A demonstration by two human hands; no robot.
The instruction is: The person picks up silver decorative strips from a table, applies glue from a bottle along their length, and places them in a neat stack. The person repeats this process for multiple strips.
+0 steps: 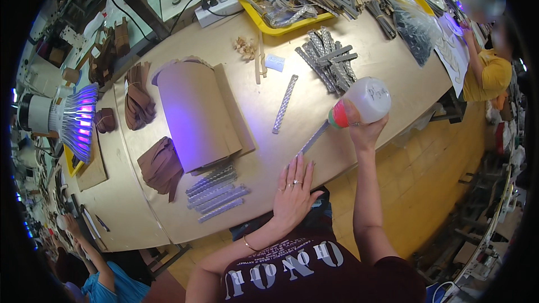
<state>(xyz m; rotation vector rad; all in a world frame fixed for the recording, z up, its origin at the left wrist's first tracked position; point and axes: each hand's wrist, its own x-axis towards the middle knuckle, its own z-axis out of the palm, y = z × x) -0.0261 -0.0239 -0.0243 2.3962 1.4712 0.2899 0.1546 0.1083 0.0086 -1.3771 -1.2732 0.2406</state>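
My right hand (368,133) grips a white squeeze bottle (368,101) with a red and green band around its neck end. The bottle is tipped over, its neck toward a flat grey strip (314,137) on the table. Fingers stretched out, my left hand (295,188) lies flat by the table's near edge, fingertips at the strip's lower end. A single braided silver strip (285,104) lies apart, farther left. Beyond the bottle is a pile of braided and plain grey strips (328,59). Several short braided pieces (218,193) lie in a row left of my left hand.
A large brown cardboard roll (193,112) stands left of centre, with brown strap bundles (139,95) beside it. A yellow tray (281,29) of strips sits at the back. A lamp (76,120) glows purple at left. Co-workers sit at far right and lower left.
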